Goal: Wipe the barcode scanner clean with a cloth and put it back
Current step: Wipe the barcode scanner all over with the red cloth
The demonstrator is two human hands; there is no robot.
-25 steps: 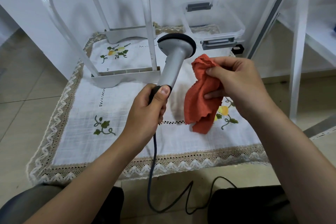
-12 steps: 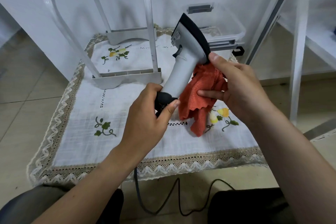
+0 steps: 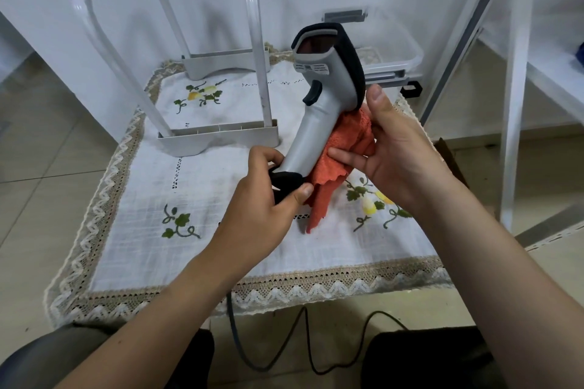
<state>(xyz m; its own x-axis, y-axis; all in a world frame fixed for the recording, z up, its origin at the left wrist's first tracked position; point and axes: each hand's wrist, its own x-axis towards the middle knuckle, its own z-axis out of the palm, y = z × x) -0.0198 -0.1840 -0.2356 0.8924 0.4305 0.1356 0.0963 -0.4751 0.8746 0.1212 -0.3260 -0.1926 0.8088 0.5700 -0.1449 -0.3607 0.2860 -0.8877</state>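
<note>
Beige floor tiles and a plain white wall, with a low table in the middle of the frame under a white tablecloth [image 3: 136, 199] that has a lace zigzag border.

Counting things up: one grey-and-black handheld barcode scanner [image 3: 319, 123], one orange cloth [image 3: 344, 148], two hands, one black cable [image 3: 284, 344], and three embroidered leaf-and-flower sprigs showing on the tablecloth.

The scanner is held up off the tablecloth at the centre of the frame. Its head is on top, leaning a bit to the right, and its dark window faces the camera. The left hand [image 3: 265, 199] has its fingers and thumb wrapped round the black butt of the handle. The right hand [image 3: 398, 151] has the cloth bunched between thumb and fingers and pressed against the back of the handle, thumb pointing up along the black rear of the head. One corner of the cloth hangs down to the tablecloth.

Writing-wise, there's a small vented patch under the window, too small to read.

Other stuff: a white plastic frame stand [image 3: 218, 136] sits on the table just left of the scanner. One clear plastic tub with grey latches [image 3: 395, 50] is behind the scanner head, partly hidden by it. A white shelf rack [image 3: 518, 104] runs down the right edge. The cable loops over the floor at the bottom, between two dark-trousered knees.
</note>
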